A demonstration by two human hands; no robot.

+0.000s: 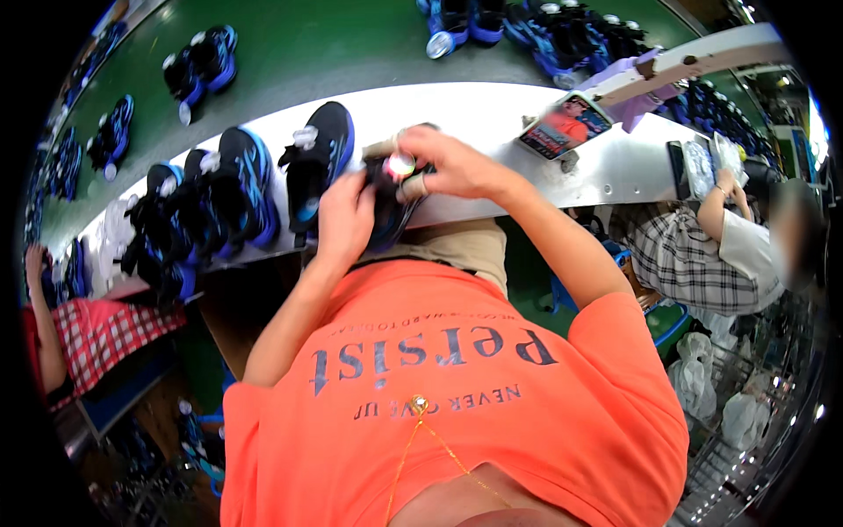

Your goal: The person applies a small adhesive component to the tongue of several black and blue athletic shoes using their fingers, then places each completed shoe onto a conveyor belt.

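A dark blue-and-black sneaker stands at the near edge of the white bench, partly covered by my hands. My left hand is closed on the shoe's left side. From the right, my right hand bends over its upper, fingers curled around it and beige covers on some of them. Between the fingers shows a shiny round tag; motion blurs this spot. Just left of my hands sits another sneaker with a pale tag at its tongue.
More sneakers line the bench to the left. Beyond it, a green conveyor belt carries pairs of shoes. A phone leans below a white curved arm on the right. Co-workers sit at both sides, one in a plaid apron.
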